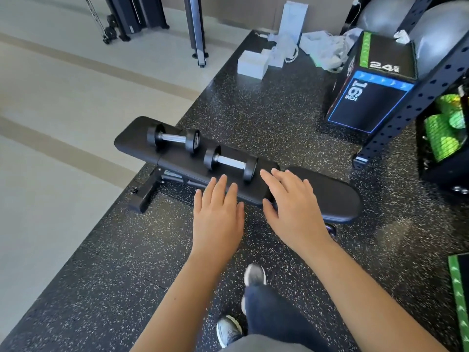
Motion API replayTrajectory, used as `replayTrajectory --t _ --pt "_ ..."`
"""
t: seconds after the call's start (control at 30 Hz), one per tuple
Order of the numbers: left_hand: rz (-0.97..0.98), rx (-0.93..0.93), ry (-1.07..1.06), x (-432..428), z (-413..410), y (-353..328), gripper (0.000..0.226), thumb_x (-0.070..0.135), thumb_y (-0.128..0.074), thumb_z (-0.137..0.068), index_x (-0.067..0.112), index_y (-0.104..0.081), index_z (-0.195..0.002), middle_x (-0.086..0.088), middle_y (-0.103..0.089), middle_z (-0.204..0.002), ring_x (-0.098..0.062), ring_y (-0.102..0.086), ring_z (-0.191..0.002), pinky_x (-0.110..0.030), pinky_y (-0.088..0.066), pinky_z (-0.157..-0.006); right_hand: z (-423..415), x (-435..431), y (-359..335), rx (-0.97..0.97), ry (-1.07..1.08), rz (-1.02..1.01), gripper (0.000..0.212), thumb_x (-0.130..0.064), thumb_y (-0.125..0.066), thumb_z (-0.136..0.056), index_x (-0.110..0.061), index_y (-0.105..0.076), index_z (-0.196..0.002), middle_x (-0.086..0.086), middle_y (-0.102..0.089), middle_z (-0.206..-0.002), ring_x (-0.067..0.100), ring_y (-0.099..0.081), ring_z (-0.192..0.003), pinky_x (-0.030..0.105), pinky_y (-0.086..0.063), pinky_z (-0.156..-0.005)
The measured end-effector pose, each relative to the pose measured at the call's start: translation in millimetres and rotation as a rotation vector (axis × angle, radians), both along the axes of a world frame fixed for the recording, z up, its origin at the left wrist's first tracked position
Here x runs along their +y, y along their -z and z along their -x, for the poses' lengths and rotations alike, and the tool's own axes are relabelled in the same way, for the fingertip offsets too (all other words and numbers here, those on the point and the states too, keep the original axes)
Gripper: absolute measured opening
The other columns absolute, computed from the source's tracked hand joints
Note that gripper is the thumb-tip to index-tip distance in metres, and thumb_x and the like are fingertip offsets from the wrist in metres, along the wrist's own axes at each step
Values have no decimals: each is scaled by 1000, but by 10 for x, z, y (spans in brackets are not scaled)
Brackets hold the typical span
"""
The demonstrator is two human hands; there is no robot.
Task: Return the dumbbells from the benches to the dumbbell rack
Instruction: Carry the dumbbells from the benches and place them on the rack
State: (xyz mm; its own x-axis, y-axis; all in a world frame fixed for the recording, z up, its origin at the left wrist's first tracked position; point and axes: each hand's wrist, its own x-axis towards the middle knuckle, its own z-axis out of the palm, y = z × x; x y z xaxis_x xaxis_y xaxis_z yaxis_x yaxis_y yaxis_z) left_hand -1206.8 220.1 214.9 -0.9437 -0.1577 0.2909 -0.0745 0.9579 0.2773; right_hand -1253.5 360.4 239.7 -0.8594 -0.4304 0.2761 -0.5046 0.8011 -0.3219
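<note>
Both dumbbells lie on their sides along the top of the bench (317, 194), end to end with a small gap between them. The far dumbbell (172, 139) sits toward the bench's far left end. The near dumbbell (229, 163) sits about mid-length, close to the seam where the long pad meets the shorter one. Each rests on its two round heads with the chrome handle clear of the pad, so there looks to be room for your fingers to wrap underneath. They lie lengthwise on the pad, so any roll would carry them toward its long edges.

Your left hand (218, 217) is palm down by the bench's near long edge, fingers straight and close together, holding nothing. Your right hand (291, 207) is over the seam, just beside the near dumbbell's right head, fingers straight and slightly fanned with the thumb out, also holding nothing. I cannot tell whether it touches the pad. You appear to be reaching in, grip not yet made.

The bench stands on the speckled rubber floor (152, 250), with a plyo box (375, 97) and a black perforated upright (418, 80) beyond its right end. No dumbbell rack is in view.
</note>
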Motion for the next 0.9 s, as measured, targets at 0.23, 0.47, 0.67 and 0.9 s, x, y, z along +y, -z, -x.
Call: replayTrajectory --t 0.23,0.47,0.67,0.9 --pt "17 -23 -8 -632 1202 195 42 27 -39 -86 2 -60 -112 -22 -56 -125 -37 -53 -117 -57 -42 -91 1213 -586 270 -62 -23 -3 53 -13 -61 -83 -12 -46 -134 14 -54 -130 37 -47 -123 60 -34 -99" --pt "-14 -190 -70 -1112 2113 469 46 11 -70 -77 -1 -55 -118 -29 -47 -131 -45 -48 -119 -60 -39 -92 2384 -1127 574 -140 -80 -82 62 -14 -61 -84 -13 -35 -140 13 -51 -132 36 -45 -124 60 -36 -97" --pt "-107 -336 -121 -1426 2596 822 51 8 -68 -77 -3 -50 -123 -30 -44 -134 -45 -44 -122 -60 -36 -95 2980 -1401 1018 -216 -103 -156 63 -23 -57 -85 -16 -27 -140 9 -52 -128 33 -48 -117 56 -41 -93" --pt "-236 -496 -90 -1682 3094 1467 54 21 -42 -95 7 -22 -143 -15 -15 -152 -29 -15 -140 -42 -13 -114 3388 -1582 1825 -387 -96 -186 60 -30 -61 -83 -14 -40 -136 8 -59 -121 33 -54 -115 55 -45 -90"
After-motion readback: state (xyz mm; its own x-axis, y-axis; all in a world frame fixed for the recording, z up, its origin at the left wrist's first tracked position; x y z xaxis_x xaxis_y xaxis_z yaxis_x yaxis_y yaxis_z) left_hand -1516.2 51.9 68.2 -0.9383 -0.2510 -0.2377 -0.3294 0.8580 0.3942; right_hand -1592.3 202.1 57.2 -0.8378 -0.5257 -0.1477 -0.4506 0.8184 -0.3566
